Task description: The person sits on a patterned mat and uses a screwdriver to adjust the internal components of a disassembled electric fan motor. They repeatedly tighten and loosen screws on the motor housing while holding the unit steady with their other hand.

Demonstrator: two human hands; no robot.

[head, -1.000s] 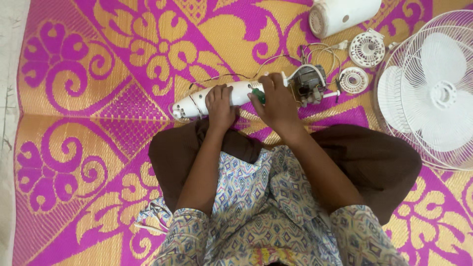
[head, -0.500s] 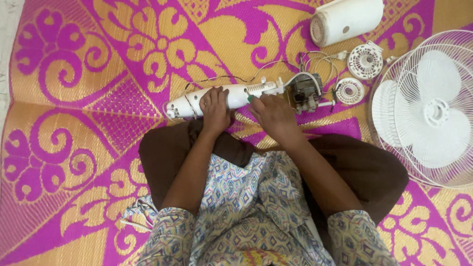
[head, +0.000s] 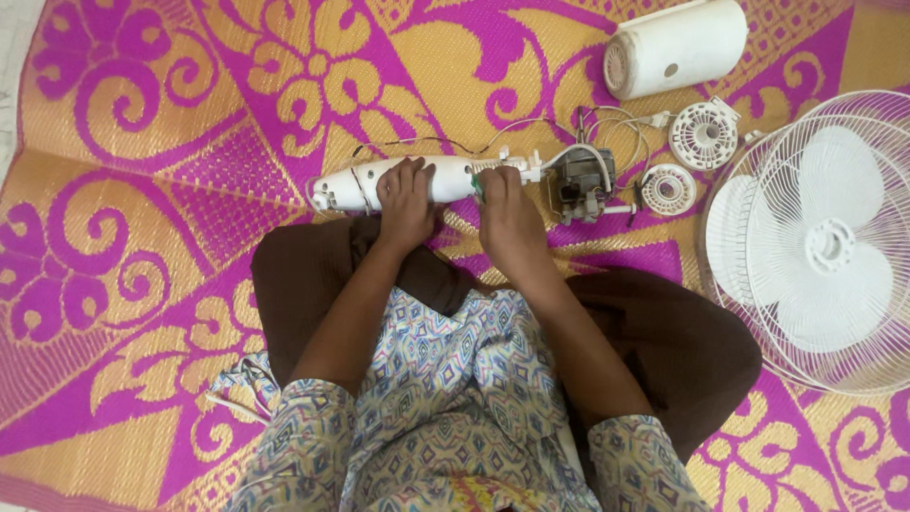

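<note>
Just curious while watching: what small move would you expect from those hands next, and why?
Probably a turn of the green-handled tool. The right hand holds it against the white fan neck, which the left hand pins to the mat, and the motor is already bared.

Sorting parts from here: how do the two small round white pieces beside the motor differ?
The upper round piece is larger, with square tabs at its rim; the lower round piece is smaller and plainly round. The upper lies farther from the motor; the lower lies close beside it. Both are white, slotted, flat on the mat.
</note>
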